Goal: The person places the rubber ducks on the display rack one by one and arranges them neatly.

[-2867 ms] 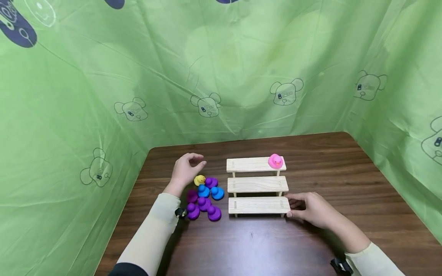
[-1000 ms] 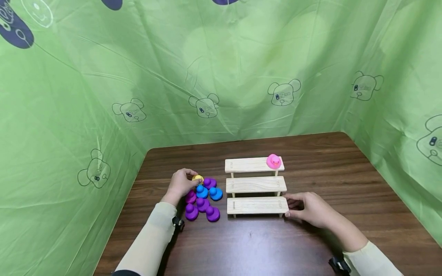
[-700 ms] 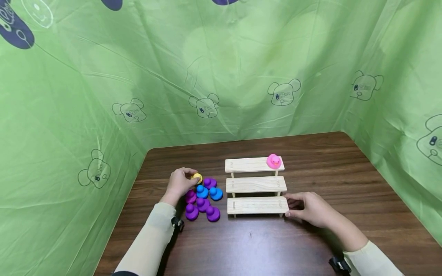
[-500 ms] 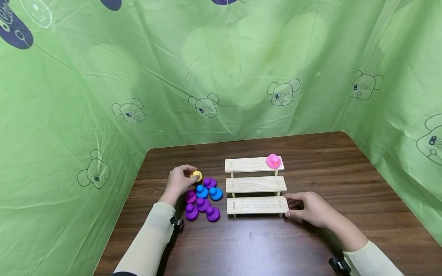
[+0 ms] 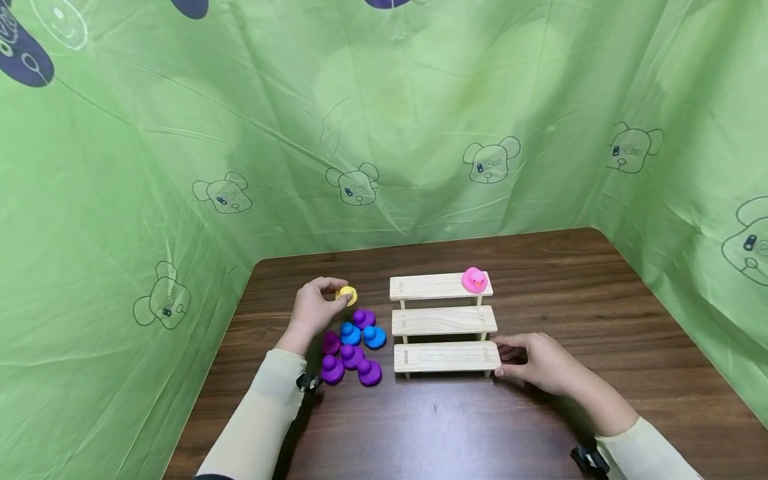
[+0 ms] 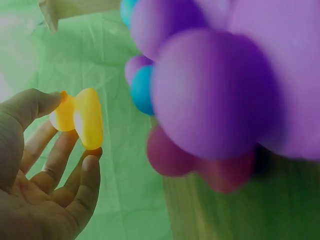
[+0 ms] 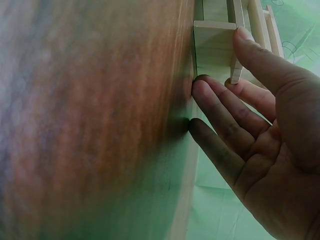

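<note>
My left hand (image 5: 311, 310) pinches a yellow rubber duck (image 5: 348, 295) between thumb and fingers, raised behind the other ducks. In the left wrist view, the thumb is on one end of this duck (image 6: 89, 120) and fingertips are under the other. Below and right of that hand is a cluster with several purple ducks (image 5: 369, 373), two blue ducks (image 5: 375, 337) and a magenta duck (image 5: 331, 343). My right hand (image 5: 543, 363) grips the right end of the lowest step of a three-step wooden display stand (image 5: 447, 357). A pink duck (image 5: 475, 281) sits at the top step's right end.
A dark wood-grain table (image 5: 438, 427) lies under everything. Green curtain (image 5: 414, 120) with printed bear heads hangs behind the table and along both sides. The stand stands just right of the duck cluster.
My left hand came down to the yellow duck, took hold of it and lifted it up and away from the cluster. The right hand has stayed at the stand's end.
</note>
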A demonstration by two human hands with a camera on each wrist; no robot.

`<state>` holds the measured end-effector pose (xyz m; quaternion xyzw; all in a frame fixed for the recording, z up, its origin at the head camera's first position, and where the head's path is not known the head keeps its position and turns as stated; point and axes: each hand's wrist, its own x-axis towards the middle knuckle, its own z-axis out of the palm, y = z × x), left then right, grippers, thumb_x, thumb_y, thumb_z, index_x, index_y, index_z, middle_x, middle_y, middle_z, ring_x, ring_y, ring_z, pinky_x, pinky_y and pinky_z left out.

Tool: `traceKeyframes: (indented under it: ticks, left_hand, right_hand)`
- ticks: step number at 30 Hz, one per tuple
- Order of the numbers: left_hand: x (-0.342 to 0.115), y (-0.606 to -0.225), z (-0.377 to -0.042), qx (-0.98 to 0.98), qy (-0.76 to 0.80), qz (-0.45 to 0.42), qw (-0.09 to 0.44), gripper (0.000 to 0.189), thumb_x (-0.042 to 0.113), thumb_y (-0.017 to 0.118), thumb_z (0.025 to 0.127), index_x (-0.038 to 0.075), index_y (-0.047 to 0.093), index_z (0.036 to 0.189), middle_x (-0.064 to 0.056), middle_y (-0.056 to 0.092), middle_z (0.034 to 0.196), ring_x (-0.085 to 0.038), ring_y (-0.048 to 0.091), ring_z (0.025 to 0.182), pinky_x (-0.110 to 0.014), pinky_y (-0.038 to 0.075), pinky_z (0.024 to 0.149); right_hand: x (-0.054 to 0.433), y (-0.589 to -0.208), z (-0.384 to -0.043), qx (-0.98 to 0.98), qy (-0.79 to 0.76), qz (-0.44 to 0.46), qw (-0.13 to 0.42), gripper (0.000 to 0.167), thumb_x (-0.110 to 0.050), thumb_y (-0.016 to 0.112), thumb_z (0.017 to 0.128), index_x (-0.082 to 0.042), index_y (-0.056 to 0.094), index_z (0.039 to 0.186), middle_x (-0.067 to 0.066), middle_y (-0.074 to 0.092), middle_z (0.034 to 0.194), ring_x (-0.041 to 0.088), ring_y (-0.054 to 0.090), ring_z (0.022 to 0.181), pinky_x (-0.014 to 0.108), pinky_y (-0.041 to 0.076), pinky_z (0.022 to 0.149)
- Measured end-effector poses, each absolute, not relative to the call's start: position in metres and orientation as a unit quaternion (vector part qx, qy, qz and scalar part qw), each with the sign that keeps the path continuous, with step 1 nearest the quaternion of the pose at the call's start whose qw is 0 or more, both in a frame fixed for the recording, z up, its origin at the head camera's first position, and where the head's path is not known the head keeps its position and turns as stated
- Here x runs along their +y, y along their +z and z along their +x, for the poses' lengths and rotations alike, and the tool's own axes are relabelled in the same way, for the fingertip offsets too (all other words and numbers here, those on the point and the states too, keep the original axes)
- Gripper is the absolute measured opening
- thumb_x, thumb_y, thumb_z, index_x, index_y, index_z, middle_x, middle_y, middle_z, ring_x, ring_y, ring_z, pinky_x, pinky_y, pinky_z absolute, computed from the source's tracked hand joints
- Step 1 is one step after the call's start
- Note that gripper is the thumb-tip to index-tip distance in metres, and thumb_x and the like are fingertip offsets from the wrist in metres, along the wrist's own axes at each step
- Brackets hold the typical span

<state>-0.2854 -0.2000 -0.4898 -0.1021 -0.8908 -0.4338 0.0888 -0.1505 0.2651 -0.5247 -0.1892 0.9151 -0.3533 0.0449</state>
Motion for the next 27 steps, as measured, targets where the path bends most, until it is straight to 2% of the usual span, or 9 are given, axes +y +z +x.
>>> traceKeyframes:
  ticks: [10, 17, 22, 27]
  left_hand:
    - [-0.183, -0.471, -0.28, -0.881, -0.445, -0.121, 0.106, 0.025, 0.014, 0.091, 0.083, 0.014, 0.079, 0.105, -0.001, 0.077, 0.099, -0.023, 0.071, 0.08, -0.03, 0.06, 0.072]
    - [-0.173, -0.46, -0.278, -0.87, -0.461, -0.136, 0.112, 0.025, 0.013, 0.09, 0.083, 0.011, 0.079, 0.106, -0.005, 0.076, 0.104, -0.027, 0.073, 0.085, -0.029, 0.061, 0.075]
    - [-0.165, -0.456, -0.276, -0.855, -0.486, -0.146, 0.109, 0.025, 0.009, 0.089, 0.084, 0.009, 0.079, 0.107, -0.005, 0.075, 0.107, -0.026, 0.074, 0.091, -0.033, 0.063, 0.08]
    - [-0.157, -0.454, -0.276, -0.85, -0.496, -0.145, 0.101, 0.026, 0.01, 0.089, 0.084, 0.01, 0.078, 0.108, -0.005, 0.076, 0.105, -0.023, 0.074, 0.09, -0.031, 0.063, 0.079]
  right_hand:
    - [0.265, -0.523, -0.15, 0.918, -0.348, -0.186, 0.042, 0.058, -0.031, 0.089, 0.086, -0.002, 0.071, 0.132, -0.011, 0.078, 0.1, 0.014, 0.075, 0.095, 0.043, 0.059, 0.092]
    - [0.266, -0.524, -0.15, 0.917, -0.349, -0.188, 0.041, 0.057, -0.031, 0.089, 0.086, -0.002, 0.071, 0.132, -0.011, 0.078, 0.1, 0.013, 0.075, 0.095, 0.041, 0.059, 0.091]
    - [0.266, -0.525, -0.15, 0.917, -0.349, -0.189, 0.041, 0.059, -0.032, 0.089, 0.085, -0.002, 0.07, 0.132, -0.011, 0.078, 0.101, 0.013, 0.075, 0.094, 0.042, 0.059, 0.092]
    - [0.266, -0.525, -0.151, 0.916, -0.35, -0.19, 0.042, 0.059, -0.033, 0.089, 0.086, -0.001, 0.07, 0.132, -0.011, 0.078, 0.101, 0.014, 0.075, 0.094, 0.043, 0.059, 0.092]
